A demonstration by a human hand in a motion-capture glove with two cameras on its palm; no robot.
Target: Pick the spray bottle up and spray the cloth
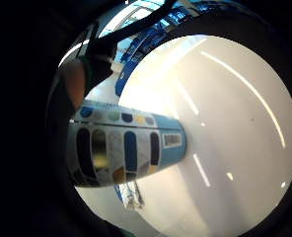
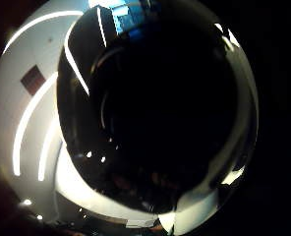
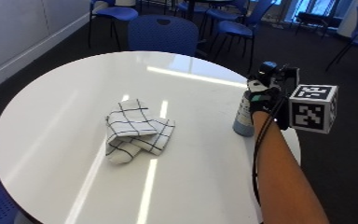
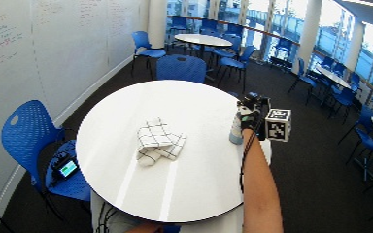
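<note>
1. The spray bottle (image 3: 244, 122) stands upright near the far right edge of the round white bench (image 3: 55, 107), its base apparently resting on the top
2. The gloved right hand (image 3: 258, 101) is on the bottle's upper part; I judge it wrapped round the neck, though the fingers are mostly hidden
3. The checked cloth (image 3: 135, 132) lies folded mid-bench, well apart, to the left of the hand
4. The bottle's long axis is vertical, so the nozzle would need to be aimed leftward at the cloth
</note>
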